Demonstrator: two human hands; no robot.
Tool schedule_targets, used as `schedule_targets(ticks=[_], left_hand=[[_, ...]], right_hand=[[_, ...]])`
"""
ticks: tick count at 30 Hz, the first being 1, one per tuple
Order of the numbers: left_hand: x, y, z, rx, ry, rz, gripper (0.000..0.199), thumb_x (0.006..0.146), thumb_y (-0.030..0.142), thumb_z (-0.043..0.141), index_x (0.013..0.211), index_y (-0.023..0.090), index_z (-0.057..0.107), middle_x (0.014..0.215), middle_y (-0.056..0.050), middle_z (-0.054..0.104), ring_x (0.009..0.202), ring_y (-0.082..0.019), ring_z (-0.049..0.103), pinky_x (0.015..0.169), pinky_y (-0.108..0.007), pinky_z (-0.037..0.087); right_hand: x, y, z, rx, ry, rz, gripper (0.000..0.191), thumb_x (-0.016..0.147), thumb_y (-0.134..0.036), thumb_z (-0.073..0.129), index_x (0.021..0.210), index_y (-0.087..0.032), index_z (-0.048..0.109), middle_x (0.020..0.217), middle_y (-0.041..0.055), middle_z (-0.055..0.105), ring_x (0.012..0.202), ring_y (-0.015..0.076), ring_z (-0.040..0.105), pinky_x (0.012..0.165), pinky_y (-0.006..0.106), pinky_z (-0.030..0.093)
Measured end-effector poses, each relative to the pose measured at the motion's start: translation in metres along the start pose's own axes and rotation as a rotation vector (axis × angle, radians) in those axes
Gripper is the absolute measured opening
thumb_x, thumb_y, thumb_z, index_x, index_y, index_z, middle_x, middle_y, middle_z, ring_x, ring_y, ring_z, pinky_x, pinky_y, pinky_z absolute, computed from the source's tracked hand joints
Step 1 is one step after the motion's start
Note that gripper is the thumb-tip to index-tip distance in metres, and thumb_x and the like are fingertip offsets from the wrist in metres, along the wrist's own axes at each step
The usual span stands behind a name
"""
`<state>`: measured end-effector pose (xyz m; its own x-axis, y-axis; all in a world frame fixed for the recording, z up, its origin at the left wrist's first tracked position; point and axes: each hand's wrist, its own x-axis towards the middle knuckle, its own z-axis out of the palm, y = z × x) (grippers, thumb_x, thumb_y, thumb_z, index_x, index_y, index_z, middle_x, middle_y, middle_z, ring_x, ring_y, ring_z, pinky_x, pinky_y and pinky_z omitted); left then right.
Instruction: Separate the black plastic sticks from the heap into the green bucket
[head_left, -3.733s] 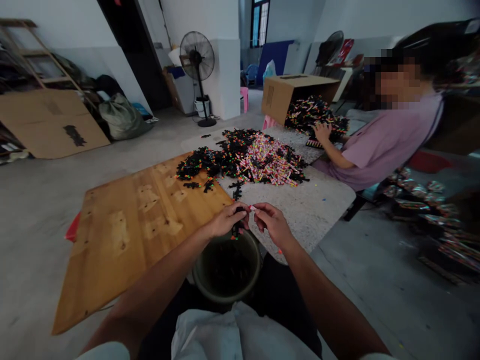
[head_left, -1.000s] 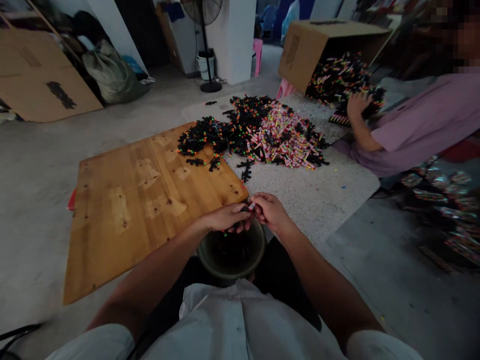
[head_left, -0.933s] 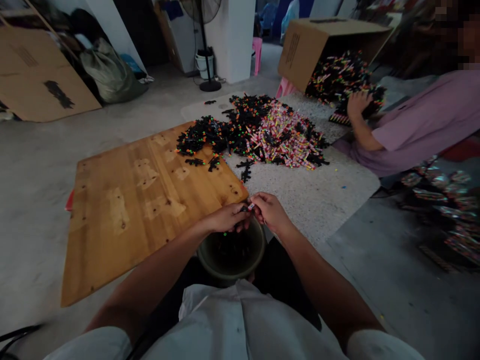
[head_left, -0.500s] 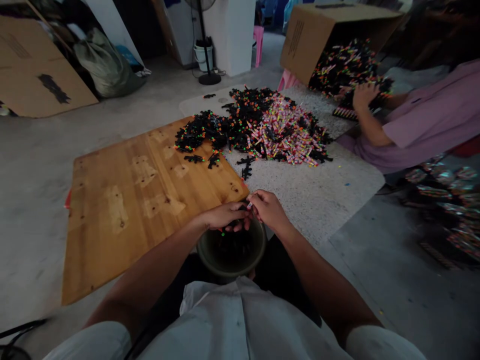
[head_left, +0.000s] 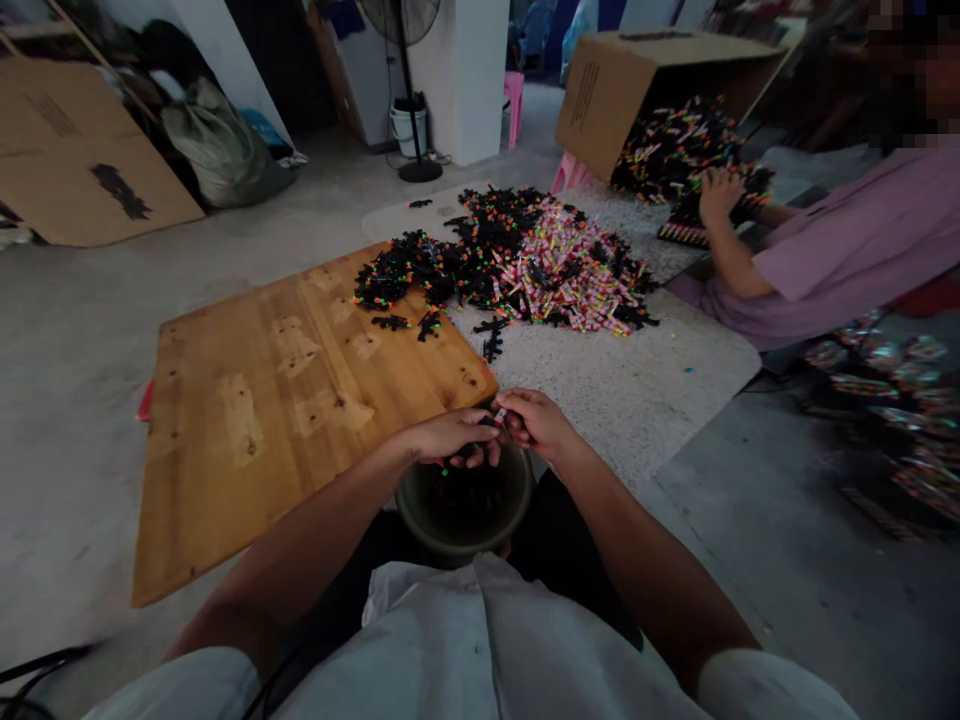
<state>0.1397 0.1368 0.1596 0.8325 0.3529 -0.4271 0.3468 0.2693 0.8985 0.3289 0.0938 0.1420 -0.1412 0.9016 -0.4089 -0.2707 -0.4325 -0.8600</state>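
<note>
Over a dark bucket [head_left: 465,547] in my lap, my two hands meet at the fingertips. My left hand [head_left: 456,436] is closed round a black toy gun [head_left: 486,422], mostly hidden by the fingers; a green tip pokes out below. Between the fingers of my right hand [head_left: 541,422] is a small pink-and-white tube [head_left: 500,415], held against the toy gun. Dark pieces lie inside the bucket, too dim to make out. Ahead, black toy guns [head_left: 405,270] with orange and green tips are heaped beside a pile of pink-and-white tubes [head_left: 574,275].
A wooden board [head_left: 300,370] lies to the left, overlapping a speckled table [head_left: 600,390]. At the right, a co-worker in a purple shirt [head_left: 832,230] handles pieces by a tipped cardboard box [head_left: 600,100]. Wrapped packs [head_left: 885,400] are stacked on the floor. A fan [head_left: 409,90] stands behind.
The camera view has tilted slightly, so the surroundings sit a little lower. My right fingers have shifted slightly on the tube, and more of it shows. The co-worker's hand has moved slightly.
</note>
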Motion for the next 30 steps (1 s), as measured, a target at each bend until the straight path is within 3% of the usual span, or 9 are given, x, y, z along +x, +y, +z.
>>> schedule_targets(ticks=[3,8,11,19,22,25,27,28,30], left_hand=[[-0.002,0.006,0.004,0.047,0.014,-0.004,0.032,0.096,0.044,0.055,0.112,0.016,0.056,0.086,-0.003,0.069,0.052,-0.008,0.052,0.040,-0.016,0.032],[-0.011,0.023,0.010,0.297,0.054,0.023,0.022,0.099,0.032,0.046,0.109,0.017,0.058,0.089,-0.004,0.070,0.056,-0.008,0.055,0.042,-0.016,0.036],[-0.014,0.027,0.012,0.356,0.043,0.046,0.024,0.102,0.032,0.042,0.112,0.017,0.058,0.090,-0.004,0.071,0.057,-0.009,0.056,0.044,-0.017,0.037],[-0.001,-0.015,0.021,0.470,0.203,0.110,0.023,0.100,0.026,0.040,0.101,0.019,0.062,0.080,-0.004,0.069,0.058,-0.013,0.061,0.051,-0.022,0.044],[-0.005,-0.024,0.006,0.605,0.077,0.132,0.014,0.092,0.031,0.060,0.094,0.020,0.069,0.080,-0.004,0.072,0.067,-0.017,0.065,0.057,-0.024,0.045],[-0.006,-0.016,-0.024,0.698,-0.048,0.153,0.015,0.088,0.034,0.067,0.094,0.022,0.074,0.083,-0.002,0.074,0.074,-0.018,0.067,0.063,-0.023,0.045],[0.006,-0.006,-0.045,0.741,0.059,0.170,0.018,0.090,0.035,0.064,0.096,0.022,0.075,0.084,-0.002,0.075,0.075,-0.018,0.067,0.066,-0.023,0.045],[0.016,0.000,-0.055,0.770,0.170,0.177,0.019,0.092,0.034,0.062,0.097,0.021,0.075,0.086,-0.003,0.075,0.076,-0.019,0.066,0.067,-0.024,0.044],[0.046,0.012,-0.071,0.840,0.448,0.135,0.021,0.094,0.034,0.060,0.098,0.019,0.075,0.089,-0.006,0.074,0.081,-0.020,0.067,0.072,-0.026,0.045]], right_hand=[[-0.004,0.002,0.001,-0.022,0.011,-0.049,0.032,0.077,-0.050,0.071,0.080,-0.019,0.064,0.042,-0.0105,0.042,0.031,0.0073,0.030,0.030,0.021,0.021],[-0.013,0.002,0.003,-0.238,0.086,-0.285,0.032,0.089,-0.052,0.064,0.084,-0.020,0.065,0.047,-0.0084,0.049,0.033,0.0087,0.039,0.033,0.022,0.030],[-0.016,0.004,0.007,-0.233,0.100,-0.323,0.033,0.092,-0.053,0.062,0.085,-0.021,0.064,0.047,-0.0088,0.048,0.034,0.0089,0.040,0.033,0.022,0.031],[-0.011,0.031,0.012,-0.232,0.193,-0.303,0.031,0.094,-0.049,0.057,0.082,-0.021,0.061,0.052,-0.0079,0.049,0.038,0.0091,0.043,0.036,0.021,0.034],[-0.011,0.037,0.003,-0.399,0.036,-0.160,0.029,0.094,-0.045,0.058,0.077,-0.021,0.061,0.053,-0.0066,0.053,0.039,0.0088,0.046,0.037,0.020,0.035],[-0.010,0.035,-0.012,-0.578,-0.276,0.001,0.025,0.094,-0.042,0.060,0.085,-0.019,0.067,0.060,-0.0036,0.065,0.041,0.0085,0.052,0.041,0.018,0.037],[-0.004,0.027,-0.024,-0.642,-0.413,0.062,0.024,0.094,-0.041,0.061,0.094,-0.019,0.069,0.067,-0.0016,0.071,0.045,0.0094,0.058,0.044,0.018,0.040],[0.003,0.022,-0.032,-0.676,-0.403,0.067,0.023,0.095,-0.040,0.060,0.096,-0.019,0.070,0.069,-0.0010,0.073,0.047,0.0099,0.059,0.045,0.018,0.040],[0.025,0.005,-0.048,-0.808,-0.183,0.011,0.022,0.096,-0.034,0.057,0.093,-0.018,0.071,0.068,-0.0003,0.072,0.049,0.0107,0.060,0.048,0.019,0.040]])
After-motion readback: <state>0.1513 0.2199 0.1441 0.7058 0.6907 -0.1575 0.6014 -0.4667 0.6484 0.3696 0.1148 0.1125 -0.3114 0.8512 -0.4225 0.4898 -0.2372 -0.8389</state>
